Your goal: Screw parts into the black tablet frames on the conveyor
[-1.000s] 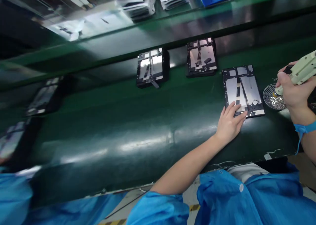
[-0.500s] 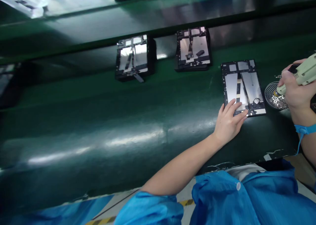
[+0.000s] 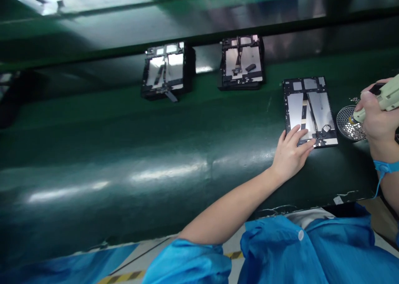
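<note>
My left hand (image 3: 290,153) lies with fingers spread on the lower left part of an opened tablet (image 3: 321,109), whose inner side with silver plates and a dark ribbon cable faces up. At the right edge, my right hand (image 3: 378,122) is wrapped around a pale green electric screwdriver (image 3: 388,97). Its yellowish tip points down into a round perforated metal dish (image 3: 344,120) that holds many small screws. A few more screws (image 3: 354,99) are scattered just behind the dish.
Two stacks of similar opened tablets, a left stack (image 3: 165,70) and a right stack (image 3: 242,62), stand at the back of the green worktable (image 3: 156,151). Another dark stack (image 3: 12,93) shows at the far left. Behind runs a raised ledge (image 3: 199,22). A blue wrist strap (image 3: 385,167) circles my right wrist.
The view has shifted slightly, so the tablet and dish appear a little further right. My left hand stays on the tablet, and the screwdriver tip remains in the dish.
</note>
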`<state>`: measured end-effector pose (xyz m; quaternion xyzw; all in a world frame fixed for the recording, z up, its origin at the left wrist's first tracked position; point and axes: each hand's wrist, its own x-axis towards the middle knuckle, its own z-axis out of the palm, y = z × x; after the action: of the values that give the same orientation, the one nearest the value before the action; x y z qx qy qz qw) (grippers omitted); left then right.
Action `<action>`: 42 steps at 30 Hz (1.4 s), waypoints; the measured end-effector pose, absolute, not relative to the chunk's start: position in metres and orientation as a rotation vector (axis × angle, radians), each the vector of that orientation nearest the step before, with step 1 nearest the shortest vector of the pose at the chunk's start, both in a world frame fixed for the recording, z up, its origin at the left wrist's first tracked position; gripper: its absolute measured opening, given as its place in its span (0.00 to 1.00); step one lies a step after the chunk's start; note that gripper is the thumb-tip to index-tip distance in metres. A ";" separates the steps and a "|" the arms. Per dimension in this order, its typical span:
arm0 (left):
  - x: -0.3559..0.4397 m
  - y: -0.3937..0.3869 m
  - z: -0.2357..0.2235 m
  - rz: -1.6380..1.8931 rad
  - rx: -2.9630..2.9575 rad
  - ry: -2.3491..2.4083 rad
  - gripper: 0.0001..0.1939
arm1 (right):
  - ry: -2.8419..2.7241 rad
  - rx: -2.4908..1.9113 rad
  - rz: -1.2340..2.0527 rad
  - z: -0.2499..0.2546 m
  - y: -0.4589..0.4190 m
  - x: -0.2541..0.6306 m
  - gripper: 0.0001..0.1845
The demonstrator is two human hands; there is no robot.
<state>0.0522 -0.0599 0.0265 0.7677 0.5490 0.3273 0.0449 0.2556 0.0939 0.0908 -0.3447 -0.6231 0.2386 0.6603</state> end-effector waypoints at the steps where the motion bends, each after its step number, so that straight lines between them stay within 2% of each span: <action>1: 0.053 -0.059 0.026 0.990 2.337 1.682 0.11 | -1.394 -0.745 0.553 0.095 0.091 0.254 0.15; 10: 0.056 -0.051 0.026 0.965 2.339 1.694 0.12 | -1.514 -0.628 0.835 0.116 0.035 0.211 0.16; 20: 0.057 -0.052 0.031 0.924 2.308 1.679 0.13 | -1.623 -0.635 0.831 0.099 0.031 0.210 0.18; 29: 0.056 -0.051 0.029 0.929 2.325 1.666 0.14 | -1.613 -0.608 0.944 0.099 0.028 0.206 0.14; 36: 0.053 -0.051 0.026 0.955 2.319 1.680 0.12 | -1.606 -0.589 0.893 0.107 0.031 0.208 0.14; 42: 0.052 -0.050 0.025 0.995 2.319 1.650 0.12 | -1.366 -0.668 0.551 0.115 0.072 0.242 0.11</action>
<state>0.0522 -0.0505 0.0254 0.7676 0.5463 0.3292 0.0631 0.2425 0.0724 0.1147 -0.2987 -0.6111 0.2463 0.6904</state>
